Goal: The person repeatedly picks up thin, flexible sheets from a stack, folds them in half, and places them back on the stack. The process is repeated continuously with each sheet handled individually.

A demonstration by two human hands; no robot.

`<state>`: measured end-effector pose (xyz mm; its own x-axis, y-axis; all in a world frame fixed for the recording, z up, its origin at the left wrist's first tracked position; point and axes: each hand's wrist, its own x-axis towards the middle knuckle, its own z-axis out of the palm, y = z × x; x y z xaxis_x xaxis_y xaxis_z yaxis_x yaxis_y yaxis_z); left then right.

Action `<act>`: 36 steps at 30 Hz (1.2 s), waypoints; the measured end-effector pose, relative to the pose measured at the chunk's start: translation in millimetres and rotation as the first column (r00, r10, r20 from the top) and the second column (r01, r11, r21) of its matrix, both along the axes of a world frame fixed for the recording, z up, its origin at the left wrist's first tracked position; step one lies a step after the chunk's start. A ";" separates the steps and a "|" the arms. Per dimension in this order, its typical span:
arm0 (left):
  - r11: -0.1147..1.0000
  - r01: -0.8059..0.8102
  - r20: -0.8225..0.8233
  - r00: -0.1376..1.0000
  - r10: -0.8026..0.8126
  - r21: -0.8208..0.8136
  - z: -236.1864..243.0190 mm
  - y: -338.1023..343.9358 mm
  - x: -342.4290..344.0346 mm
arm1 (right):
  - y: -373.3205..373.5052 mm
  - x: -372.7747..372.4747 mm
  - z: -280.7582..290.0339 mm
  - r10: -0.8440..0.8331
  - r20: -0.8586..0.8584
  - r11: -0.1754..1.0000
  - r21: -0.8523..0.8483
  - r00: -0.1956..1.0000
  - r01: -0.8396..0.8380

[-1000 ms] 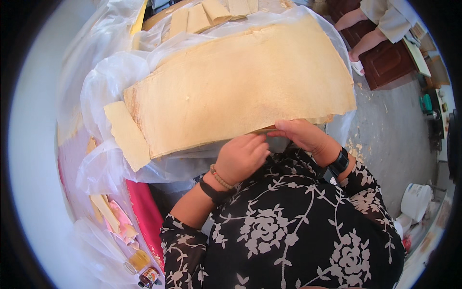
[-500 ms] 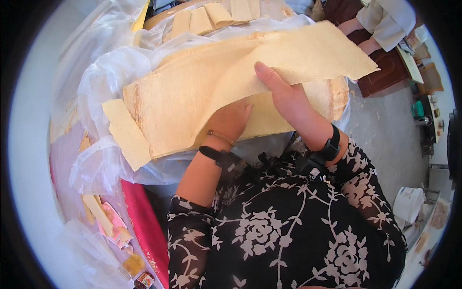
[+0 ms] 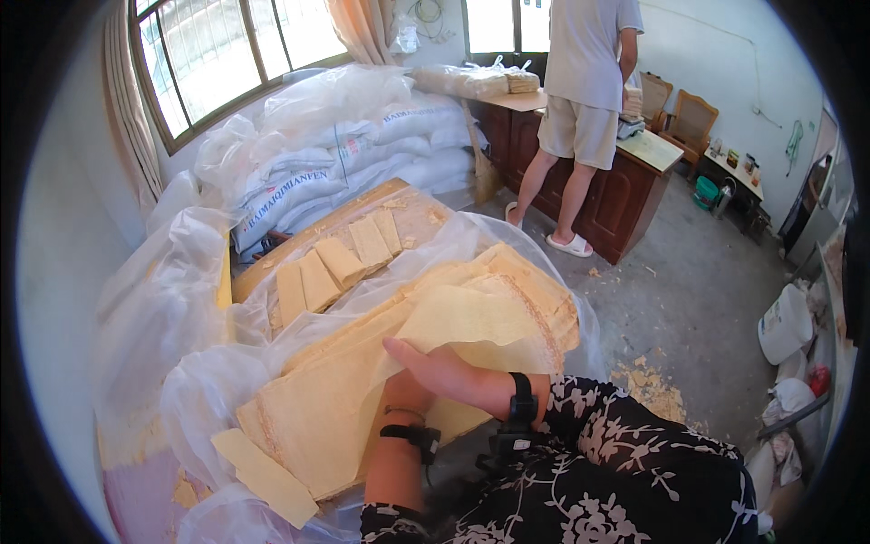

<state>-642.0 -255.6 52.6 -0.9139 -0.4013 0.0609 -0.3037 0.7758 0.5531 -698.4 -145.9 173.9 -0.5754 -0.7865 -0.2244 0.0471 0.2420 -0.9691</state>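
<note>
A thin, pale yellow sheet [image 3: 462, 313] is bent up over a stack of similar sheets [image 3: 299, 417] on crumpled clear plastic. My right hand [image 3: 426, 367] grips the lifted sheet, its thumb on the outer face. My left hand [image 3: 406, 392] reaches in just below and behind it; its fingers are hidden. A narrow loose strip [image 3: 263, 476] lies at the stack's lower left corner. Behind, several flat rectangular pieces [image 3: 340, 263] rest on a wooden board [image 3: 426, 213].
Piled white sacks [image 3: 353, 154] stand under the window. Another person [image 3: 584, 72] stands at a dark wooden counter [image 3: 616, 218] at upper right. A white bucket [image 3: 784, 326] and bags sit on the right. Pale scraps [image 3: 652, 390] litter the floor.
From the stack's near edge, my hands have raised the top sheet and bent it back. The view has tilted up, revealing the window, sacks and more of the other person.
</note>
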 end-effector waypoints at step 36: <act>0.957 -0.290 -0.210 0.936 0.283 -0.003 -40.4 -47.6 74.0 | 19.6 0.8 48.8 -0.040 -0.258 0.850 -0.517 0.965 -0.103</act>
